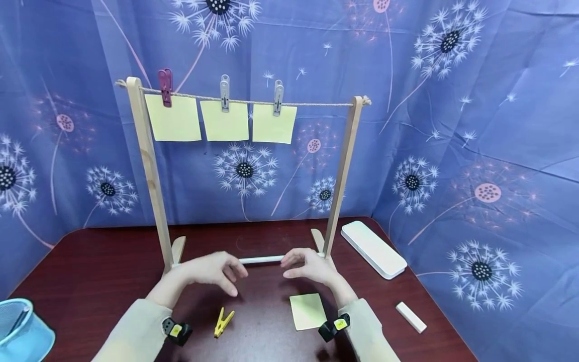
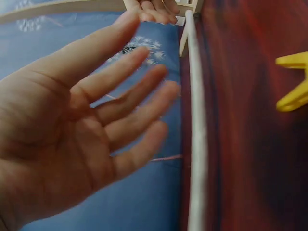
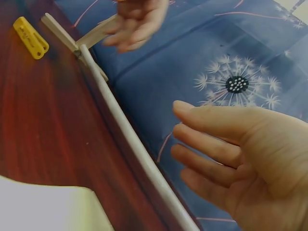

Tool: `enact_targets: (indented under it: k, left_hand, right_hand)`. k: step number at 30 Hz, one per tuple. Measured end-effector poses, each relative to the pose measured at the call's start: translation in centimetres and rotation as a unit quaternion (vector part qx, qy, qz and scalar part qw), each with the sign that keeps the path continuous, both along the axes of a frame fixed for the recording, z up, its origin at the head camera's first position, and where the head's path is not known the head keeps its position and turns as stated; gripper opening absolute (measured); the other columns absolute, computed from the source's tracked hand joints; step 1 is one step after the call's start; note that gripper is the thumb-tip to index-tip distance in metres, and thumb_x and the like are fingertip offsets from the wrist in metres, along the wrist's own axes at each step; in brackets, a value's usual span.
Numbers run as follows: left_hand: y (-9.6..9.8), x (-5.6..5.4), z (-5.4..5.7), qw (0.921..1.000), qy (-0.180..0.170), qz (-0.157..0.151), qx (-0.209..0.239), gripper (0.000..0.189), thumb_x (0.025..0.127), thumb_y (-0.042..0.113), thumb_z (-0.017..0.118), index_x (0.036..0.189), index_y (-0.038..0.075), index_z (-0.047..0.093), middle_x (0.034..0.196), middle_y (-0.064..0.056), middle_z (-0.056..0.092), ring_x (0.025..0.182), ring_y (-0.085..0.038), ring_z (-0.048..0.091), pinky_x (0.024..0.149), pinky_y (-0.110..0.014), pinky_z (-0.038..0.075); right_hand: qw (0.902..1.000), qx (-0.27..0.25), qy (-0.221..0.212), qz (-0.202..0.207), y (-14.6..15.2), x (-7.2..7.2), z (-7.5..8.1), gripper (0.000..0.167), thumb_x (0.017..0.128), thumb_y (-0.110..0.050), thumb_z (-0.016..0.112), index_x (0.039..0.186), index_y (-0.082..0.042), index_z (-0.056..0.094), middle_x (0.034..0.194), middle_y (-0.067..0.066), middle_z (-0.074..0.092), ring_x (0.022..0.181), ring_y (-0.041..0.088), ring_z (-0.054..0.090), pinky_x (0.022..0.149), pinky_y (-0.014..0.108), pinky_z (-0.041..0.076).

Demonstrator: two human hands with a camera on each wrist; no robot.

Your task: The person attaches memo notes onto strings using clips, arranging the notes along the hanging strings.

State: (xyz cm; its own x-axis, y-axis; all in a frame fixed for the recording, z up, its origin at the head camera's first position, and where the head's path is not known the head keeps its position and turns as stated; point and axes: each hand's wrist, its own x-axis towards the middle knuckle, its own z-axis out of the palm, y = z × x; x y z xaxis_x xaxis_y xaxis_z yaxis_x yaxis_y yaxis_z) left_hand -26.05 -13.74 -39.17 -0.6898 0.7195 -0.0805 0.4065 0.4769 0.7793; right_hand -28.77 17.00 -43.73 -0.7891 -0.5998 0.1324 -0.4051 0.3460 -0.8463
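Observation:
My left hand (image 1: 212, 270) hovers above the table with loosely bent fingers and nothing in them. Facing it across a gap, my right hand (image 1: 311, 267) is likewise bare, its fingers relaxed. A yellow clothespin (image 1: 223, 322) lies on the table below the left hand. Under the right hand is a yellow sticky note (image 1: 307, 311). Behind both hands stands a wooden frame (image 1: 151, 171) with a twine line (image 1: 316, 104) across its top. Three yellow notes (image 1: 225, 120) hang there, one by a dark red clothespin (image 1: 165, 87), the others by grey clothespins (image 1: 278, 97).
A white bar (image 1: 261, 260) joins the frame's feet low behind the hands. At the right lie a white case (image 1: 374, 249) and a small white block (image 1: 410, 317). A light-blue mesh holder (image 1: 27, 329) stands at the left edge. Blue dandelion-print cloth (image 1: 289, 191) backs the table.

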Motion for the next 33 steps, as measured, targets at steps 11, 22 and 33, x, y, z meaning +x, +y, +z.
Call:
enact_targets:
  k: [11, 22, 33]
  left_hand:
    - [-0.6, 1.7, -5.3, 0.9909, -0.115, 0.047, 0.051, 0.046, 0.074, 0.001, 0.081, 0.114, -0.010, 0.063, 0.108, -0.017, 0.067, 0.096, -0.025, 0.060, 0.079, -0.030, 0.052]
    - [-1.4, 2.8, -7.0, 0.9886, -0.093, 0.096, 0.069, 0.042, 0.066, -0.004, 0.082, 0.105, -0.010, 0.065, 0.091, -0.008, 0.061, 0.082, -0.017, 0.054, 0.069, -0.020, 0.046]
    - [-1.3, 2.9, -7.5, 0.9846, -0.098, 0.125, 0.072, 0.042, 0.064, -0.007, 0.082, 0.102, -0.009, 0.065, 0.085, -0.006, 0.056, 0.078, -0.017, 0.051, 0.061, -0.021, 0.045]
  right_hand:
    - [0.9985, 0.024, -0.041, 0.027, 0.7, 0.8, -1.9, 0.026, 0.080, -0.002, 0.077, 0.102, 0.007, 0.065, 0.097, 0.024, 0.070, 0.085, 0.011, 0.066, 0.077, 0.020, 0.053]
    - [0.9982, 0.043, -0.034, 0.024, 1.7, 1.0, -2.5, 0.024, 0.074, 0.004, 0.079, 0.095, 0.007, 0.066, 0.087, 0.019, 0.070, 0.074, 0.004, 0.061, 0.069, 0.020, 0.052]
    - [0.9966, 0.075, -0.032, 0.013, 1.6, 1.2, -2.9, 0.027, 0.069, 0.007, 0.082, 0.089, 0.002, 0.066, 0.081, 0.010, 0.071, 0.069, 0.006, 0.059, 0.064, 0.018, 0.050]
